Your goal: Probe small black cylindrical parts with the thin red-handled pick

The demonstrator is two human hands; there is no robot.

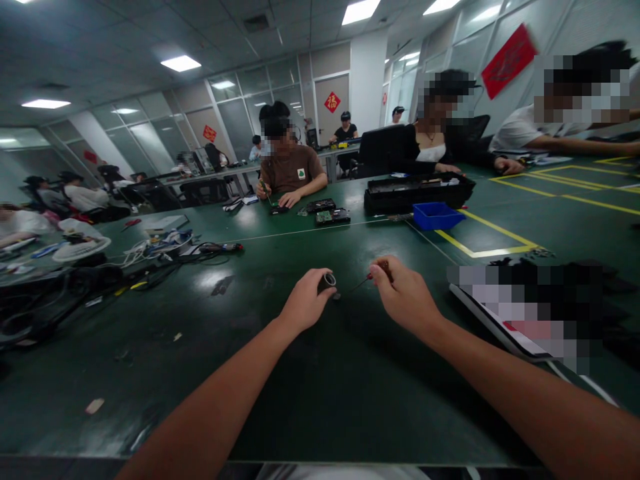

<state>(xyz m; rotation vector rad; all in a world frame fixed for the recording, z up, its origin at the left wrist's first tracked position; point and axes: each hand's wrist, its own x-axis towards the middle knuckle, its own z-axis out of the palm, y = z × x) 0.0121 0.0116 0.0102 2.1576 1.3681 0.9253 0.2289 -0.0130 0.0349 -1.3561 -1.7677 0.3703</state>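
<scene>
My left hand [305, 301] is closed around a small dark cylindrical part [327, 281], held just above the green table [280, 373]. My right hand [403, 293] is closed on a thin screwdriver with a red handle [373, 275]. Its tip points left toward the small part. The two hands are a short distance apart near the table's middle.
A blurred flat object [520, 310] lies to my right. Farther off stand a blue bin [436, 215] and a black case [417, 190]. Cables and tools [165, 250] lie at the left. A person opposite works on circuit boards [333, 212]; other people sit around.
</scene>
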